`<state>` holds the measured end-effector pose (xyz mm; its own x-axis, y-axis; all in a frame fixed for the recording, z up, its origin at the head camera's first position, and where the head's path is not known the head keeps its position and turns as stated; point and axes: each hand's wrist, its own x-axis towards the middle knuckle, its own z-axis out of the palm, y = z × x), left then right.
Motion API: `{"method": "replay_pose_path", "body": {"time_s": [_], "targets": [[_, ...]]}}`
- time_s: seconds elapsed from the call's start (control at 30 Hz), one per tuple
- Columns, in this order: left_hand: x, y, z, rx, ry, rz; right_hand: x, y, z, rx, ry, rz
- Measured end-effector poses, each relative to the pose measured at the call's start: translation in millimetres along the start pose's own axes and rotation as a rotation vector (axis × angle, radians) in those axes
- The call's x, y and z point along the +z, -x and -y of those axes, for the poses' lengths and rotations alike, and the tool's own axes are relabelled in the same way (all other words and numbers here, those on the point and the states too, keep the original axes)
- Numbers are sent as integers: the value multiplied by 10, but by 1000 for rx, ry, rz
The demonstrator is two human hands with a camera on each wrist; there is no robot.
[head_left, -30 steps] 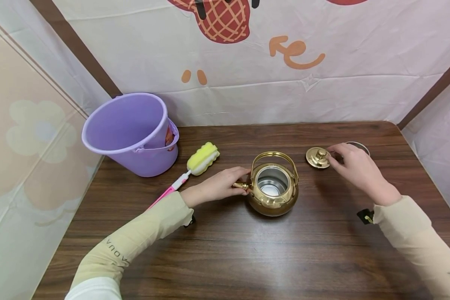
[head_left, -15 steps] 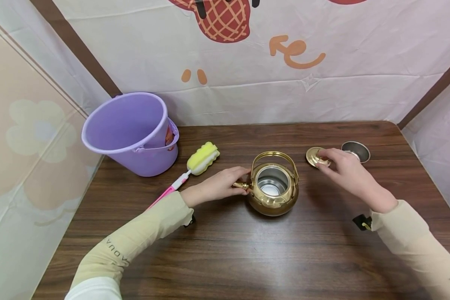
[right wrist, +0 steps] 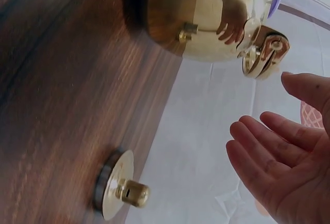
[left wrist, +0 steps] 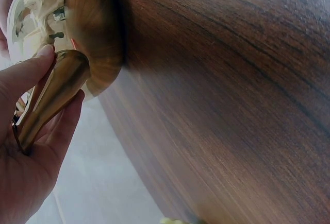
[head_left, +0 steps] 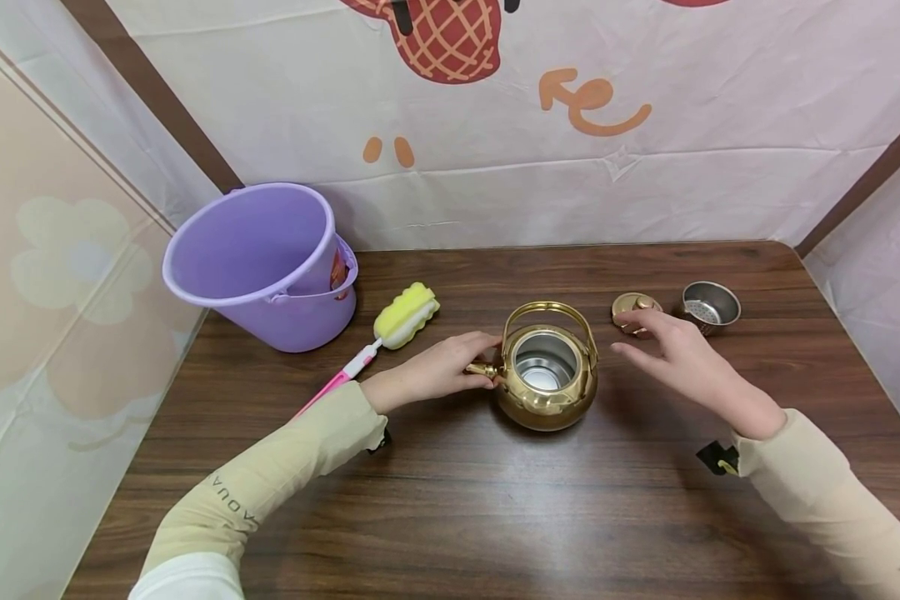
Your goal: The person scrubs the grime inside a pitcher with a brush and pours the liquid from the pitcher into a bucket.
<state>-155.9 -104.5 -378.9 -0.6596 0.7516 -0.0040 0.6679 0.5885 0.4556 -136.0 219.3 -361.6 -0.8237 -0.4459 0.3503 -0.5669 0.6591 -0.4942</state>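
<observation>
A gold teapot (head_left: 546, 410) stands uncovered on the brown table, its hoop handle upright and its silvery inside visible. My left hand (head_left: 441, 367) pinches its spout (left wrist: 59, 85) between thumb and fingers. Held over the table to the teapot's right, my right hand (head_left: 682, 358) has its fingers extended and nothing in them. Just beyond those fingers lies the round gold lid (head_left: 627, 303), partly hidden by them in the head view. In the right wrist view the lid's knob (right wrist: 136, 193) shows whole, apart from the hand. Right of the lid sits a metal strainer cup (head_left: 711, 307) with a perforated bottom.
A purple bucket (head_left: 300, 321) stands at the back left, its handle hanging to the right. Beside it lies a yellow-and-white sponge brush (head_left: 407, 315) with a pink handle, partly behind my left forearm. A printed cloth wall (head_left: 495, 200) rises behind the table (head_left: 495, 525).
My right hand has let go of the lid's knob and moved left and toward me. The strainer cup has come into full view. My left hand and the teapot have stayed put.
</observation>
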Motion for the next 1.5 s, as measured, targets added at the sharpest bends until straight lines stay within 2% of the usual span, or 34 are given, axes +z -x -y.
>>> {"method": "replay_pose_path", "body": {"time_s": [0.5,0.67,0.83,1.03,1.27,1.5], "targets": [[-5,-1,-8,7,9,-4,120,62,51,97,-111,69],[-1,0,-1,3,8,-3,195,69,43,107,-164,94],[3,2,2,-2,9,5,264,78,42,160,-239,136],[5,3,3,2,11,5,314,90,55,200,-274,154],[10,-2,8,7,6,0,413,76,47,208,-390,155],[11,-3,13,12,12,-6,474,70,33,163,-370,143]]}}
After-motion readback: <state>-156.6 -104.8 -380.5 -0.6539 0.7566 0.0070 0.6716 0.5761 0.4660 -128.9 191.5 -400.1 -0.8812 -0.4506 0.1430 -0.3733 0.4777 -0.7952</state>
